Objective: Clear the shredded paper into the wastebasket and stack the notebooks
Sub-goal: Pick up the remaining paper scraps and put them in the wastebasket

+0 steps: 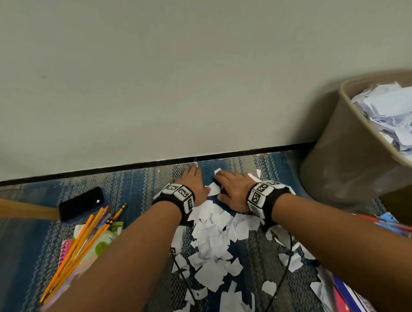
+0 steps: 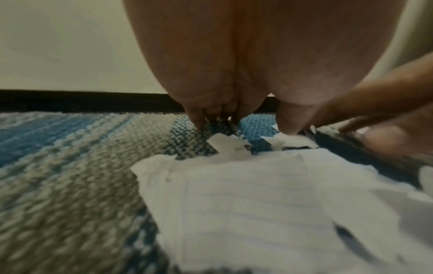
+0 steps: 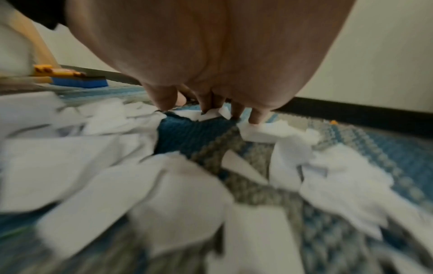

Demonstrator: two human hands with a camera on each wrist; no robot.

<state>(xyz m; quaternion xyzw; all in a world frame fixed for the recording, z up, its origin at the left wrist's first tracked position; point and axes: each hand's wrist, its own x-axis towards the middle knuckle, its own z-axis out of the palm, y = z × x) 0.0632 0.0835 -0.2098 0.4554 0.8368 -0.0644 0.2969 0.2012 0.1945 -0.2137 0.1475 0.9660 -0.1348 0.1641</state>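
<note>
Torn white paper (image 1: 213,240) lies scattered along the striped carpet between my forearms. Both hands rest palm down at the far end of the pile, near the wall. My left hand (image 1: 194,178) has straight fingers whose tips (image 2: 199,122) touch the carpet beside small scraps (image 2: 225,144). My right hand (image 1: 231,185) sits close beside it, its fingertips (image 3: 255,116) on scraps (image 3: 264,131). Neither hand holds anything. The tan wastebasket (image 1: 341,151) stands at the right with paper (image 1: 397,118) inside. A pink spiral notebook (image 1: 66,251) lies left under pencils; another notebook (image 1: 351,299) lies bottom right.
A black phone (image 1: 81,203) in a blue case and several pencils (image 1: 84,242) lie at the left, beside a wooden leg (image 1: 16,208). Red pens (image 1: 390,223) lie at the right. Thin black cables (image 1: 282,279) cross the paper. The wall's black baseboard (image 1: 127,167) runs just beyond my fingers.
</note>
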